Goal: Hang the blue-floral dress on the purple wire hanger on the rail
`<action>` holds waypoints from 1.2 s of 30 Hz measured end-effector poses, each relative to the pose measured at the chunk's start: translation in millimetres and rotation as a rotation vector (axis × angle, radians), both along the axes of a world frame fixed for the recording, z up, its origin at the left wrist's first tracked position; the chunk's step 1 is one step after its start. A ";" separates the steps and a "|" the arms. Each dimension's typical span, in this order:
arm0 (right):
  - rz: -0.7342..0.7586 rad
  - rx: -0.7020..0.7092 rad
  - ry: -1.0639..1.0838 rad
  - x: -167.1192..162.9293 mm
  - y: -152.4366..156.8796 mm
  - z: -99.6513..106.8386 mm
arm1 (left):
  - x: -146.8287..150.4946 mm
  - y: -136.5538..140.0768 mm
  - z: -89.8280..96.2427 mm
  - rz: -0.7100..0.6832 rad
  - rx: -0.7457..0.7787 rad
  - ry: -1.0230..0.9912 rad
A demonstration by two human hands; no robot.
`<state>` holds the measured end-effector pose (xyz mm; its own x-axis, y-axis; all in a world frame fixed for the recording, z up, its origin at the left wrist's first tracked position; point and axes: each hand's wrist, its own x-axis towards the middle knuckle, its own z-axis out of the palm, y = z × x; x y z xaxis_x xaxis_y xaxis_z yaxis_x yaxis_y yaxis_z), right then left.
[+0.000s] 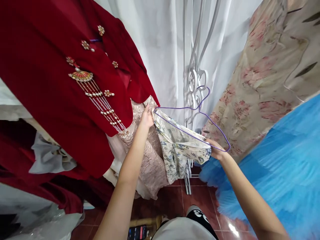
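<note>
A purple wire hanger (215, 121) is held out in front of me, its hook near a white metal rack (193, 83). From it hangs a white floral garment (178, 150) with blue and green print. My left hand (147, 117) is closed at the hanger's left end, pinching the garment's top edge there. My right hand (215, 149) grips the garment's other top corner, close under the hanger's right end; its fingers are partly hidden behind the cloth.
On the left hangs a red velvet jacket (120, 83) with beaded brooches, beside a pinkish lace dress (152, 160). A floral-print dress (250, 106) and a blue tulle gown (287, 160) hang at the right. White curtains (160, 50) stand behind; dark red tiles (172, 200) lie below.
</note>
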<state>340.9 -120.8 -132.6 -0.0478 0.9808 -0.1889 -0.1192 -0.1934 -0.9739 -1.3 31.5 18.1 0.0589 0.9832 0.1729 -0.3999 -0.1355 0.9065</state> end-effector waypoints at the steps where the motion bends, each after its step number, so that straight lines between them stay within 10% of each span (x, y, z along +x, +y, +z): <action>1: -0.004 0.009 0.005 -5.4 -2.8 -0.3 | 0.5 2.7 6.1 -0.026 -0.011 0.030; 13: -0.438 0.194 -0.305 28.8 -14.0 3.3 | 29.6 -65.8 -21.9 0.148 0.661 0.880; 20: -0.515 0.201 -0.381 54.6 -30.7 18.6 | 46.4 -84.1 -42.9 0.036 0.583 0.955; 28: -0.434 0.318 -0.283 34.0 -43.8 20.8 | 68.4 -138.4 -55.1 -0.286 0.251 0.511; 36: -0.351 0.332 -0.284 14.3 -26.9 33.8 | 79.9 -168.6 -42.9 -0.055 0.386 0.749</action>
